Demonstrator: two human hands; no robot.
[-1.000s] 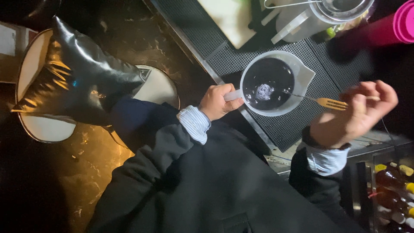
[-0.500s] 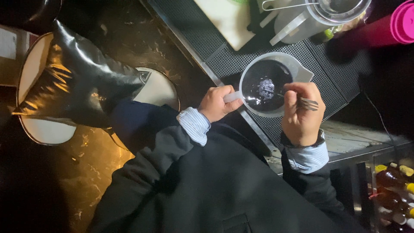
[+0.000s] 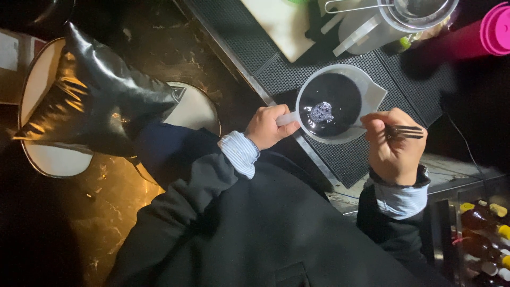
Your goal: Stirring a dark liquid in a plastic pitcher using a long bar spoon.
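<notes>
A clear plastic jug filled with dark liquid stands on a black ribbed mat. My left hand grips the jug's handle at its left side. My right hand is closed on a thin metal stirrer, at the jug's right rim. One end of the stirrer reaches over the rim into the liquid. Its fork-like end sticks out to the right of my fingers. A pale lump shows in the middle of the dark liquid.
A shiny black bag lies over two round white stools at left. Beyond the jug stand a pale board, a clear lidded container and a pink cup. Bottles crowd the lower right.
My right hand has swung in from the right to the jug's rim, bringing the stirrer's end into the liquid. My left hand has stayed on the handle.
</notes>
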